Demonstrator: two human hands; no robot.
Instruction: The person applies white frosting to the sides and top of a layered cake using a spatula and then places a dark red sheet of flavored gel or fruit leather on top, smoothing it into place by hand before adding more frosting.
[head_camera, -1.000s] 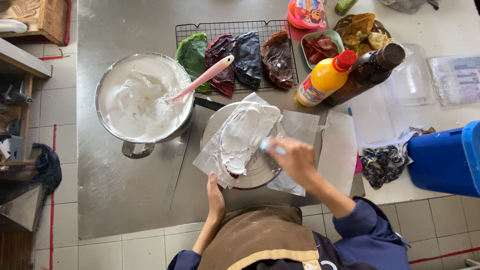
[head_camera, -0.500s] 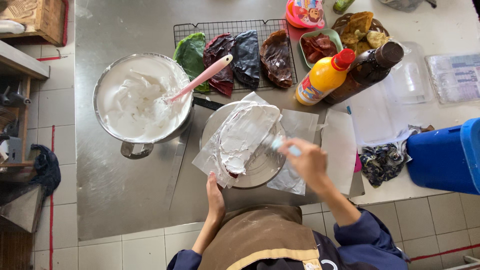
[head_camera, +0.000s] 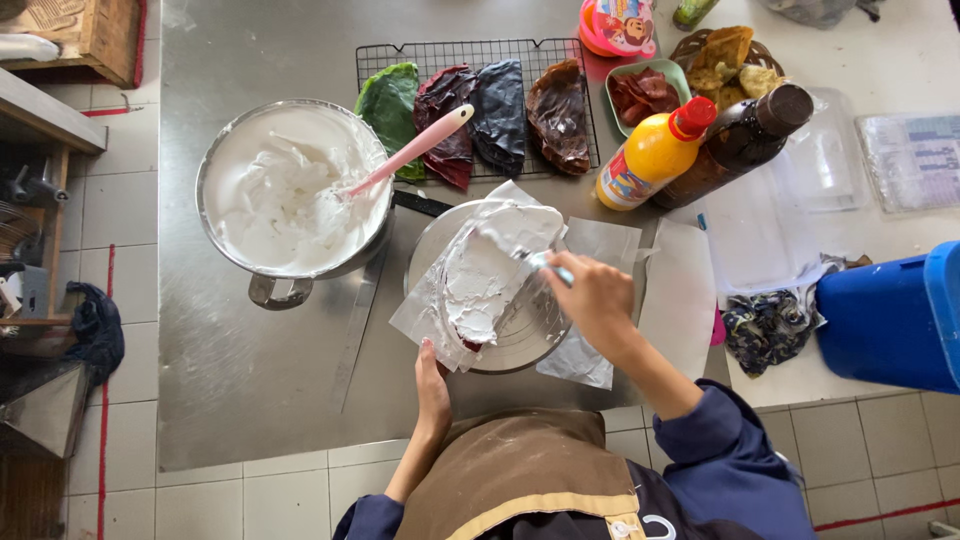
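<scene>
The right hand (head_camera: 597, 300) is gripping a spatula (head_camera: 535, 260), its blade lying on the cream-covered cake (head_camera: 490, 275); the cake is sitting on paper on a metal turntable (head_camera: 530, 335) at the table's near edge; the left hand (head_camera: 432, 385) is resting, fingers together, against the turntable's near rim, holding nothing; a bowl (head_camera: 290, 190) of cream is standing just left

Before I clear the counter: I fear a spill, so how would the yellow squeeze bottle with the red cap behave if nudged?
The yellow squeeze bottle stands tall and narrow, so it probably tips easily. Its round body would likely roll once down. It stands right against the dark bottle, which might go over too.
</scene>
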